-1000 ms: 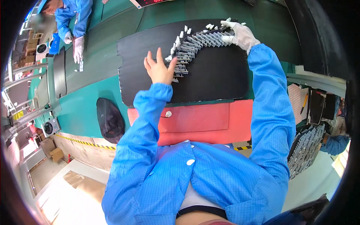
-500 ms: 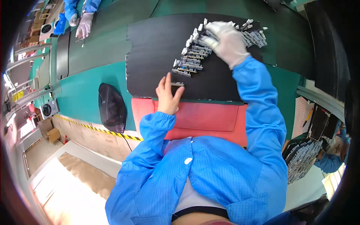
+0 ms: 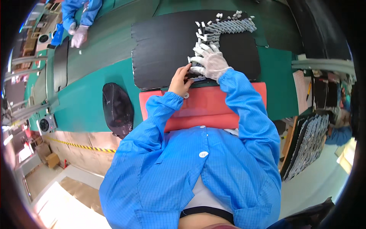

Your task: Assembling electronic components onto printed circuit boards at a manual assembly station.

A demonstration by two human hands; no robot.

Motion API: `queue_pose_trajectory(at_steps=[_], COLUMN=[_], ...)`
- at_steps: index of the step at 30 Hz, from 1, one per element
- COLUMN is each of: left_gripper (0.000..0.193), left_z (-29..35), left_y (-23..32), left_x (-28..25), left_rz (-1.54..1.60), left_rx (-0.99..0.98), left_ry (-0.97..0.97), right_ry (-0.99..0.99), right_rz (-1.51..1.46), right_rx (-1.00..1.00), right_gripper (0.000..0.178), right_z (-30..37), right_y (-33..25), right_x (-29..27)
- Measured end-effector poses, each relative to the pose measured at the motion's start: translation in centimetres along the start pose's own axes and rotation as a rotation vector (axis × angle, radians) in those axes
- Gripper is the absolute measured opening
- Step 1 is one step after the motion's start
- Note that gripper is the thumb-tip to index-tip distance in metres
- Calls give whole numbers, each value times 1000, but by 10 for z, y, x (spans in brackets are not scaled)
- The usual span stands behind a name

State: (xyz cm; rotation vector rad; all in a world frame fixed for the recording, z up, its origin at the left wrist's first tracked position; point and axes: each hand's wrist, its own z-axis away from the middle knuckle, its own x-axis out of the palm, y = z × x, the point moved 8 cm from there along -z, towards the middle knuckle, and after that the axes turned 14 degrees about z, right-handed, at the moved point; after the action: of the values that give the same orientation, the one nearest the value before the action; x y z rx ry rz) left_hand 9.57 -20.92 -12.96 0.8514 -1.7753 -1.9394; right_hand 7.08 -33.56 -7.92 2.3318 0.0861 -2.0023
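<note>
Small grey modules (image 3: 234,26) with white connectors form a close row that bends across a black mat (image 3: 164,49), from the far right toward me. My right hand (image 3: 210,63), in a white glove, lies over the near stretch of this row with its fingers spread, hiding the modules beneath. Bare, my left hand (image 3: 180,81) is beside the near end of the row. Its thumb and fingers are apart, the fingertips against the modules' left ends. One module (image 3: 197,79) shows between the two hands, close to the mat's near edge.
Red padding (image 3: 202,101) lines the table edge before me. A dark mesh-like bag (image 3: 117,108) lies on the green tabletop (image 3: 84,103) at left. Across the table at far left are a co-worker's gloved hands (image 3: 79,36). A rack of similar grey parts (image 3: 309,145) stands at right.
My right hand has come back from the far part of the row toward my left hand. The bend's near modules are pushed closer together, and the left hand has moved slightly right.
</note>
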Motion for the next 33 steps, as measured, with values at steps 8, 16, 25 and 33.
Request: queue_pose_trajectory(at_steps=[8,16,25,33], left_gripper=[42,34,27,14], left_z=[40,87,54,51], left_y=[28,22,30,9], left_x=[-58,-84,-28,-22], left_rz=[-16,27,-17,199], left_rx=[32,21,71,-15], left_ry=[57,335,161,129], right_ry=[212,431,-186,16], right_rz=[-23,-73,-1812,-1552], right_rx=[217,191,445,413], right_gripper=[46,21,19,31], right_z=[42,59,67,91], right_y=[-24,-41,-54,-51], right_x=[-47,-37,-8,5])
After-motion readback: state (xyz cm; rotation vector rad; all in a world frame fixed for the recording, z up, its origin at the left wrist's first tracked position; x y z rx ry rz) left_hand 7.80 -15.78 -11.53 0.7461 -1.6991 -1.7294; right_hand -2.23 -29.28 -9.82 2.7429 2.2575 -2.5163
